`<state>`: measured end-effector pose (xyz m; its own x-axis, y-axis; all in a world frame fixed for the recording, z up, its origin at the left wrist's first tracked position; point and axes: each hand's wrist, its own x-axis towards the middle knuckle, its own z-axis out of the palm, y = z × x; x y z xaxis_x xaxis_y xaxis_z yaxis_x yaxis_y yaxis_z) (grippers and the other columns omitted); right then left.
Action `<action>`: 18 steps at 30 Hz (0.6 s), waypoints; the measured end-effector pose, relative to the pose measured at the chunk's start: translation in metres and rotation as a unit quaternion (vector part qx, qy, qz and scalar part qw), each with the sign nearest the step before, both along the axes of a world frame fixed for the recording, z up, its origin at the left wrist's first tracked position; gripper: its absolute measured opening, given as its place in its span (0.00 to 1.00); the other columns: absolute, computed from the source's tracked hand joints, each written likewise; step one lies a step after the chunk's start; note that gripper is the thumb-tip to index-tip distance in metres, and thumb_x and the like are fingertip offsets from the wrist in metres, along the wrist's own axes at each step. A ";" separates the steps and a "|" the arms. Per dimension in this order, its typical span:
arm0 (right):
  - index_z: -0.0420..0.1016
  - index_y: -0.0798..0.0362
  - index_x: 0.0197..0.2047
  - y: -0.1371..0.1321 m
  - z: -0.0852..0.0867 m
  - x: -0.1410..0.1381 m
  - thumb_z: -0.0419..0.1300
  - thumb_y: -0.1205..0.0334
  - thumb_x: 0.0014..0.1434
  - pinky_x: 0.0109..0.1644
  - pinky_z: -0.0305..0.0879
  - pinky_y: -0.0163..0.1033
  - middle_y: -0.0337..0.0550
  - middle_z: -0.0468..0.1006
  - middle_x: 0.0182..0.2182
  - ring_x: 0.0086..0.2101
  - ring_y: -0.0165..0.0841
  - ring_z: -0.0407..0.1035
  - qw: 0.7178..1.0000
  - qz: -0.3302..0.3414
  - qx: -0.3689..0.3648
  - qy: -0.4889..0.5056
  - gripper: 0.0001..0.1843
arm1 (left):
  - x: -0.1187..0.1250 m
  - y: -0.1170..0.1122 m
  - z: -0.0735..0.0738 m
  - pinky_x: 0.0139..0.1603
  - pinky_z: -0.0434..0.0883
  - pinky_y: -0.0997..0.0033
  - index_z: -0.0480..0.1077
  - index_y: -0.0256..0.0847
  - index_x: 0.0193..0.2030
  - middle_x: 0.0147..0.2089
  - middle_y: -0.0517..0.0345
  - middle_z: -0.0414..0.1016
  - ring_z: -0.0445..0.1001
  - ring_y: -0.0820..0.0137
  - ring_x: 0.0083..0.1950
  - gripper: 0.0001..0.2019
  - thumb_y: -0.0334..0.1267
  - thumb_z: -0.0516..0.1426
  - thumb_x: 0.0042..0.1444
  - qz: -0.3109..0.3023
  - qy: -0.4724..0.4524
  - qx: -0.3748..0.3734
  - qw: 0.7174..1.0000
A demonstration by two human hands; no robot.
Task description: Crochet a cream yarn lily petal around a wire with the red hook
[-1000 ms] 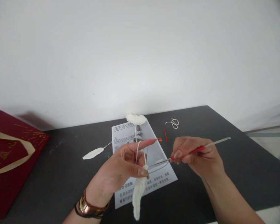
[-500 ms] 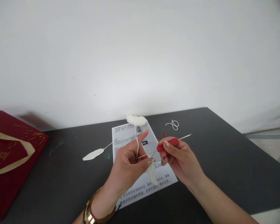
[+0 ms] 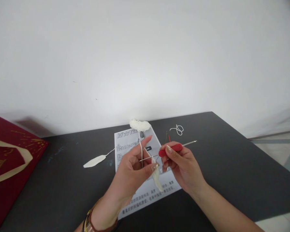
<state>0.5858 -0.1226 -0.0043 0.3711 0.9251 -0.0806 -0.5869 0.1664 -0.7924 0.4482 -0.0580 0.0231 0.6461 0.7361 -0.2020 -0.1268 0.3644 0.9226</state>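
Observation:
Between the fingers of my right hand point(image 3: 181, 161) is a crochet hook with a red grip point(image 3: 170, 150); its thin metal shaft points left and a second metal end sticks out to the right. My left hand point(image 3: 136, 167) pinches a small cream crocheted piece point(image 3: 156, 178) between thumb and fingers, the piece hanging down over the paper. White yarn point(image 3: 140, 145) runs over the raised left index finger from a cream yarn bundle point(image 3: 140, 125) at the table's back. The hook's shaft lies across the yarn beside the left fingers; its tip is hard to make out.
A printed paper sheet point(image 3: 149, 196) lies under my hands on the black table point(image 3: 232, 167). To the left are a finished-looking cream petal point(image 3: 94, 161) and a red gift bag point(image 3: 12, 164). A loose white yarn loop point(image 3: 178, 130) lies at back right.
The hook has shifted slightly left, its shaft reaching further past the left thumb toward the yarn. My right hand moved with it. The whole view has shifted a little.

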 end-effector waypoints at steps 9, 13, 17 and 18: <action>0.75 0.55 0.28 0.004 -0.001 0.005 0.65 0.57 0.54 0.16 0.58 0.25 0.34 0.71 0.17 0.15 0.21 0.60 0.996 0.051 -0.030 0.071 0.10 | -0.005 0.003 0.001 0.29 0.60 0.76 0.62 0.43 0.62 0.25 0.68 0.64 0.61 0.79 0.26 0.34 0.27 0.63 0.47 -0.050 0.022 0.037 0.998; 0.74 0.56 0.25 0.002 0.004 0.009 0.66 0.59 0.52 0.16 0.54 0.26 0.34 0.70 0.17 0.15 0.21 0.59 0.998 0.049 -0.009 0.050 0.10 | -0.007 0.004 0.001 0.28 0.60 0.76 0.63 0.42 0.61 0.27 0.66 0.65 0.62 0.79 0.26 0.32 0.29 0.63 0.47 -0.064 0.031 0.046 0.996; 0.73 0.56 0.24 -0.001 0.010 0.015 0.66 0.59 0.52 0.17 0.52 0.28 0.35 0.70 0.17 0.15 0.22 0.58 0.999 0.032 0.025 -0.006 0.11 | -0.007 0.002 0.003 0.27 0.60 0.76 0.63 0.43 0.61 0.26 0.67 0.65 0.64 0.78 0.26 0.31 0.29 0.62 0.48 -0.074 0.031 0.056 0.995; 0.73 0.56 0.24 -0.001 0.011 0.017 0.66 0.59 0.52 0.17 0.52 0.28 0.35 0.70 0.17 0.16 0.22 0.58 0.999 0.026 0.032 -0.019 0.11 | -0.007 0.001 0.004 0.27 0.61 0.76 0.63 0.43 0.60 0.26 0.67 0.65 0.64 0.78 0.26 0.31 0.29 0.62 0.48 -0.073 0.028 0.059 0.995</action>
<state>0.6026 -0.1238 0.0068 0.3237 0.9461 -0.0083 -0.5660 0.1866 -0.8030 0.4409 -0.0569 0.0266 0.7377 0.6564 -0.1576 -0.0280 0.2630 0.9644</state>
